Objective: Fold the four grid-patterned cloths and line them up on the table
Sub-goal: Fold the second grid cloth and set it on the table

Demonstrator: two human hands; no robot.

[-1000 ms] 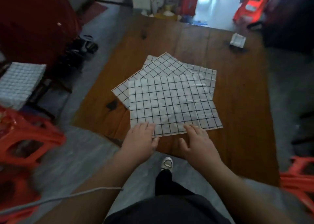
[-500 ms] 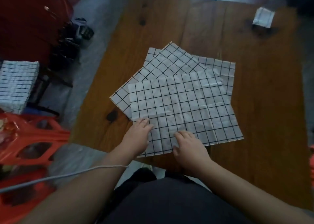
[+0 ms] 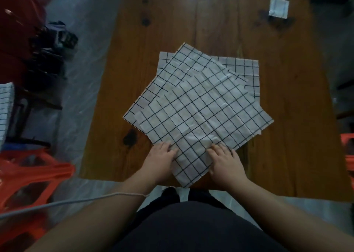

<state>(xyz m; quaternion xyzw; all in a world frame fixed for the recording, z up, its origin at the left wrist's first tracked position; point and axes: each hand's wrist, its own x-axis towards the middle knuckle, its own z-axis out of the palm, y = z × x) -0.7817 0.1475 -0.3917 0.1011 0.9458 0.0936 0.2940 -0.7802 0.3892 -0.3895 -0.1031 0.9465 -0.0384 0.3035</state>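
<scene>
Brown wooden table (image 3: 220, 31) fills the middle of the frame, with grey floor to its left; a small white folded thing (image 3: 278, 9) sits at the table's upper right, well apart from the work; a dark knot (image 3: 130, 137) marks the wood near the left hand. Checked cloths lie in a skewed pile at the centre: the top cloth (image 3: 201, 121) is turned corner-on, its near corner hanging just over the table's near edge; a second cloth (image 3: 172, 73) shows beneath it at the upper left, and a third cloth (image 3: 247, 68) peeks out at the upper right; more layers cannot be counted. Left hand (image 3: 162, 160) and right hand (image 3: 226, 163) rest on the top cloth's two near edges, fingers loose and fairly flat on the fabric, not wrapped round it. Orange stools (image 3: 28, 175) stand at lower left, blurred; another checked cloth (image 3: 5, 114) is cut off by the left edge; a white cord (image 3: 76, 202) crosses the left forearm; a dark heap (image 3: 51, 47) at upper left is too dim to make out.
</scene>
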